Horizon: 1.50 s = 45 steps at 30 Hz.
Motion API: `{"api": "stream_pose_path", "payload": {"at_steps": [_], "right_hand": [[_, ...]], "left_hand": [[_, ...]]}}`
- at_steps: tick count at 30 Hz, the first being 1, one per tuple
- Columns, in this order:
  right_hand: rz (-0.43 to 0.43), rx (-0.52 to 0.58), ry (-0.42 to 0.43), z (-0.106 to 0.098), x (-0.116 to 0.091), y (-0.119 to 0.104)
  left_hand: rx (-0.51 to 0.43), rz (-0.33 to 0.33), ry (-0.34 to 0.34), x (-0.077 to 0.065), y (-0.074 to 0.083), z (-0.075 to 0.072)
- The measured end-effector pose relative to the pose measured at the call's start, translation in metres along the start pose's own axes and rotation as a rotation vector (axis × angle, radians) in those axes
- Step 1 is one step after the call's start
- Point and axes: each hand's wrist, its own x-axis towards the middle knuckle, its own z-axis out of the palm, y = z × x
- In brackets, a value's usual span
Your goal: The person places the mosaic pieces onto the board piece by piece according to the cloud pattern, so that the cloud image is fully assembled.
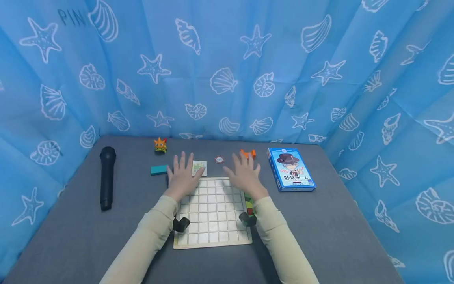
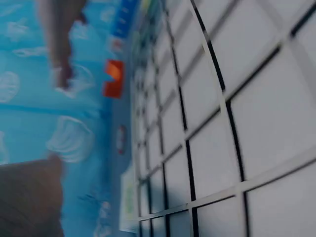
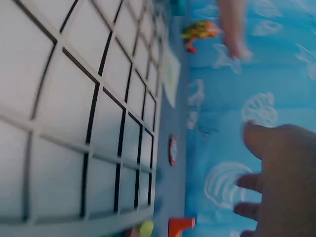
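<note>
My left hand (image 1: 182, 179) is over the upper left corner of a wooden grid board (image 1: 213, 245) filled with white square tiles. Its fingers are spread and hold nothing. Over the upper right corner, my right hand (image 1: 245, 176) also has its fingers spread, palm down, with nothing in them. Both wrist views show the tiles (image 2: 276, 108) close up, split by dark gaps. Beyond the left fingers lies a small card (image 1: 200, 167) with a green print, partly hidden by the hand. An orange piece (image 1: 252, 153) shows just past the right fingertips.
A black microphone (image 1: 106, 177) lies at the left. A teal block (image 1: 158, 170), an orange spiky figurine (image 1: 160, 145) and a red-and-white chip (image 1: 219, 159) sit toward the back. At the right is a blue game box (image 1: 291, 169). Colourful pieces (image 1: 249, 205) stick out beside the board under the right wrist.
</note>
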Motion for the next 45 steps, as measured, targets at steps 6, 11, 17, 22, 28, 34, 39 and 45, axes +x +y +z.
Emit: {"api": "stream_pose_path", "payload": {"at_steps": [6, 11, 17, 22, 28, 34, 39, 45], "right_hand": [[0.021, 0.084, 0.048, -0.014, -0.026, 0.037], [0.072, 0.113, -0.01, -0.018, -0.038, 0.069], [0.12, 0.139, -0.143, -0.017, -0.043, 0.084], [0.05, 0.09, -0.136, -0.013, -0.04, 0.081], [0.027, 0.063, -0.113, -0.004, -0.035, 0.081], [0.036, 0.076, -0.08, 0.003, -0.04, 0.084], [0.021, 0.085, -0.07, 0.009, -0.042, 0.081], [0.023, 0.082, -0.039, 0.007, -0.038, 0.084]], "left_hand": [[-0.201, 0.028, -0.127, -0.04, -0.019, -0.007], [-0.277, 0.074, -0.089, -0.059, -0.039, 0.006], [-0.188, 0.205, 0.037, -0.066, -0.065, 0.035], [-0.099, 0.255, 0.117, -0.069, -0.075, 0.045], [-0.047, 0.244, 0.12, -0.068, -0.074, 0.044], [-0.023, 0.234, 0.116, -0.073, -0.071, 0.046], [-0.021, 0.202, 0.11, -0.08, -0.074, 0.048], [-0.025, 0.235, 0.134, -0.071, -0.071, 0.046]]}}
